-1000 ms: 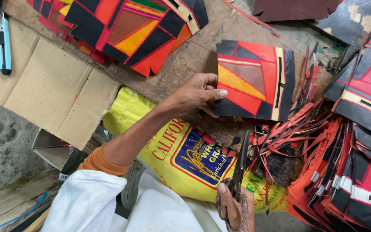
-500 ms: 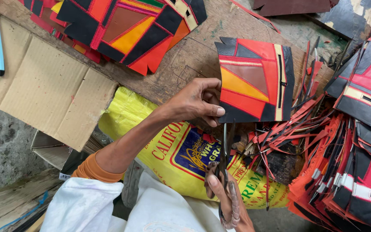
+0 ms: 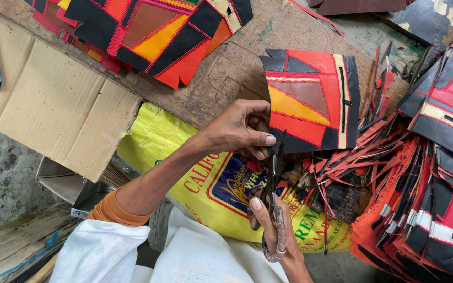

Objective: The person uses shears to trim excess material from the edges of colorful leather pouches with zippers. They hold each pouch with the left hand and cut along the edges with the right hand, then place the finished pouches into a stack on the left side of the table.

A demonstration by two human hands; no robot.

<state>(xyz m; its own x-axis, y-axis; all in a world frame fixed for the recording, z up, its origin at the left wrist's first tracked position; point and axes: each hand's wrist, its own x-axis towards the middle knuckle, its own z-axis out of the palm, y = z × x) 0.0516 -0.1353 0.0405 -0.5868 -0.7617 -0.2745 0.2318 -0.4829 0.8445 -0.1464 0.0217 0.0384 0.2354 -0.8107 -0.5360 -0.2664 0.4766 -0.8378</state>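
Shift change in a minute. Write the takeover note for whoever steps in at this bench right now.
Left hand: pinches the lower left edge of the patchwork panel, red, orange and black, which lies on the wooden board.
Right hand: grips the scissors, blades pointing up at that same edge.
Around: trimmed strips heaped right of the scissors, stacked panels far right, another panel top left, yellow sack underneath.
Done: many strips already cut.
Left: I judge this panel's lower edge untrimmed; cannot tell how far.
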